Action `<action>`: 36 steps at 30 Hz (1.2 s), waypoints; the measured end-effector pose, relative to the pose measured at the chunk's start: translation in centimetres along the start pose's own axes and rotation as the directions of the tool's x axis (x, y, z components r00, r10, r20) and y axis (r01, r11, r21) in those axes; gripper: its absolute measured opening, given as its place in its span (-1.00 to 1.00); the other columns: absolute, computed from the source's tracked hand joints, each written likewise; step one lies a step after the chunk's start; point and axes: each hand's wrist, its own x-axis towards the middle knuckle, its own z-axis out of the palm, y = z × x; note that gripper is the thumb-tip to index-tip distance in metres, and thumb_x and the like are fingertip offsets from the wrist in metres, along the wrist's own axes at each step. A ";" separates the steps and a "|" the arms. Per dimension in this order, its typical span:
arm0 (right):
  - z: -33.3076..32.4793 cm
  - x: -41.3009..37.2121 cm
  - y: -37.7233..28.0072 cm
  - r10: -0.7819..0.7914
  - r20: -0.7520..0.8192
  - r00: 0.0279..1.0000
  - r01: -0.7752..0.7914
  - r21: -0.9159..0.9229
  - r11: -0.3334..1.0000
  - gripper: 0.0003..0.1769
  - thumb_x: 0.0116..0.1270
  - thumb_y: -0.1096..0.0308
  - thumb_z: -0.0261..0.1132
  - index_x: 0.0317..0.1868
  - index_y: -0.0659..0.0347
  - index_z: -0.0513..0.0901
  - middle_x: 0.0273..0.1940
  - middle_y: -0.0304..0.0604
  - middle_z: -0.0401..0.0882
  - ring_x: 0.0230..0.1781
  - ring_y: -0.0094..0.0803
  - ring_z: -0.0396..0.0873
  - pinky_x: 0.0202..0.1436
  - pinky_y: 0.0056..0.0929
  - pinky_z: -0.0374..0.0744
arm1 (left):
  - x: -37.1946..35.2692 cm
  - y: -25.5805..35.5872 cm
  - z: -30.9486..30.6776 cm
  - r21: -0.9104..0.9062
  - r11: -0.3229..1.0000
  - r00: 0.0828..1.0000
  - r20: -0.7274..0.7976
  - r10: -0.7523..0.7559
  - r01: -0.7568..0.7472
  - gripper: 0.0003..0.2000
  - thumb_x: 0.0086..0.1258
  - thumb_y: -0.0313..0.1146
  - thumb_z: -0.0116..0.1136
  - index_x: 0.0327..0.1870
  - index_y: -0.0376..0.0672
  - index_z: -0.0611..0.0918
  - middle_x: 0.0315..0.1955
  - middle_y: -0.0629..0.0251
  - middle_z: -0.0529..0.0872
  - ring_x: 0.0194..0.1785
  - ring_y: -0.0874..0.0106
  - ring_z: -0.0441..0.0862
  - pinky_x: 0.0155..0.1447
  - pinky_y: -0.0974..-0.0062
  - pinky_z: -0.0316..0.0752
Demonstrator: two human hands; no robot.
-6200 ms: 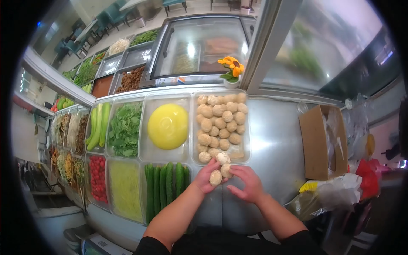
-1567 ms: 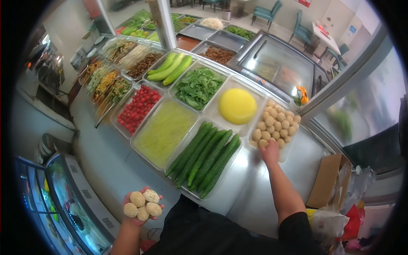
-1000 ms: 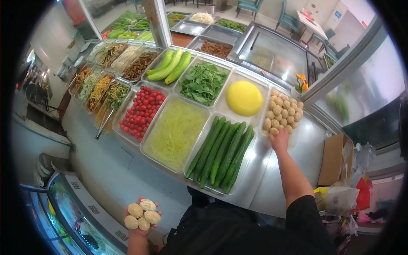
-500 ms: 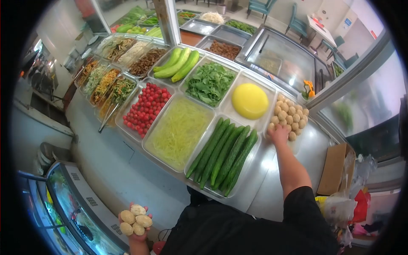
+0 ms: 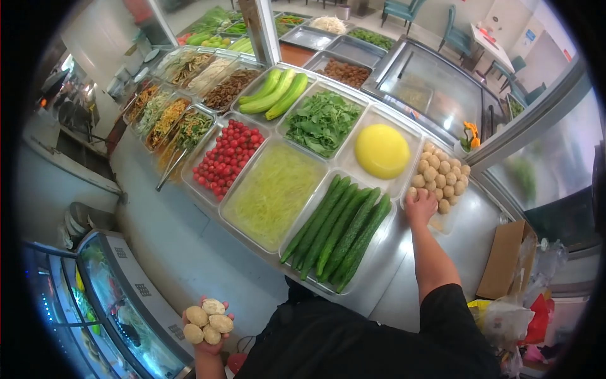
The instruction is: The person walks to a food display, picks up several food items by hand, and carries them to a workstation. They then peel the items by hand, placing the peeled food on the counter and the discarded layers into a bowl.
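Resting in my left hand (image 5: pixel 213 346) are several tan, potato-like balls (image 5: pixel 196 316), with the fingers cupped around them from below. My right hand (image 5: pixel 421 206) reaches into a clear tray (image 5: pixel 442 224) at the far right of the counter. Its fingers are curled down at the tray's near left side, and a ball shows right at the fingertips; their undersides are hidden. A heap of the same tan balls (image 5: pixel 444 174) lies behind and to the right of that hand. Left of it are a tray of cucumbers (image 5: pixel 338 234) and a yellow dome-shaped block (image 5: pixel 382 151).
More trays line the counter: pale green shreds (image 5: pixel 273 192), red cherry tomatoes (image 5: pixel 228 158), leafy greens (image 5: pixel 323 123) and peeled green gourds (image 5: pixel 274 93). Tongs (image 5: pixel 169 172) stick out over the left edge. A cardboard box (image 5: pixel 507 259) stands right; a lit glass case (image 5: pixel 129 309) is low left.
The view has shifted slightly, so the counter sits a little farther right. My right hand stays at the tray, its fingers more curled. My left hand still holds the balls.
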 end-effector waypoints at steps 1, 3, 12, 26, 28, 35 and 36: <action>0.1 0.0 0.1 0.002 -0.015 1.000 -0.002 0.009 1.000 -0.49 0.23 -0.02 0.31 0.15 -0.03 0.67 0.41 0.08 0.28 0.44 0.04 0.18 0.50 0.04 0.19 | 0.0 -0.1 0.1 0.003 1.000 1.000 0.017 -0.006 0.006 -0.33 0.45 0.28 -0.11 0.51 0.20 0.30 0.40 -0.33 0.27 0.31 -0.45 0.37 -0.07 -0.34 0.64; 0.1 0.0 0.2 0.003 -0.014 1.000 -0.003 0.006 1.000 -0.49 0.22 -0.01 0.31 0.15 -0.03 0.68 0.41 0.08 0.29 0.44 0.04 0.19 0.50 0.04 0.19 | 0.0 -0.1 0.2 0.009 1.000 0.999 0.035 -0.010 0.009 -0.33 0.45 0.28 -0.10 0.51 0.20 0.29 0.40 -0.33 0.27 0.31 -0.45 0.35 -0.06 -0.34 0.64; -0.7 -0.2 -0.6 0.002 -0.009 1.000 -0.002 -0.023 1.000 -0.48 0.19 0.02 0.31 0.17 -0.05 0.66 0.40 0.05 0.31 0.43 0.03 0.21 0.50 0.01 0.20 | 0.0 -0.6 0.8 -0.011 1.000 1.000 0.024 -0.012 0.012 -0.34 0.45 0.27 -0.11 0.50 0.17 0.33 0.39 -0.37 0.25 0.32 -0.46 0.34 -0.06 -0.35 0.63; -1.3 0.2 -1.0 0.005 0.062 0.998 0.000 -0.079 0.997 -0.48 0.16 0.02 0.31 0.12 0.02 0.65 0.40 0.08 0.29 0.41 0.07 0.22 0.43 0.01 0.31 | -0.2 -0.5 0.7 -0.039 0.999 1.000 -0.005 0.021 -0.021 -0.32 0.43 0.29 -0.09 0.50 0.15 0.32 0.36 -0.41 0.28 0.29 -0.47 0.37 -0.11 -0.40 0.63; -2.0 0.1 -1.6 0.030 0.118 0.993 -0.017 -0.106 0.994 -0.47 0.15 0.03 0.32 0.12 0.04 0.64 0.40 0.08 0.27 0.40 0.10 0.22 0.41 0.01 0.35 | -0.1 -0.4 0.6 -0.039 0.999 1.000 -0.005 0.018 -0.018 -0.31 0.43 0.30 -0.10 0.50 0.16 0.31 0.36 -0.41 0.28 0.29 -0.47 0.37 -0.11 -0.39 0.63; -3.3 1.1 -1.6 0.039 0.239 0.970 -0.014 -0.106 0.994 -0.40 0.08 0.01 0.38 0.14 0.07 0.63 0.37 0.08 0.25 0.38 0.13 0.21 0.41 -0.02 0.37 | -0.5 0.2 -0.1 0.041 0.998 0.997 -0.059 0.050 -0.047 -0.30 0.43 0.34 -0.20 0.51 0.20 0.29 0.32 -0.36 0.36 0.23 -0.44 0.45 -0.23 -0.26 0.68; -3.4 1.2 -1.4 0.029 0.252 0.967 -0.003 -0.103 0.995 -0.37 0.07 0.00 0.40 0.16 0.05 0.62 0.36 0.07 0.26 0.38 0.14 0.20 0.41 -0.05 0.37 | -0.5 0.2 0.0 0.041 0.998 0.997 -0.058 0.045 -0.043 -0.30 0.43 0.34 -0.20 0.51 0.20 0.29 0.32 -0.36 0.36 0.23 -0.44 0.45 -0.23 -0.26 0.68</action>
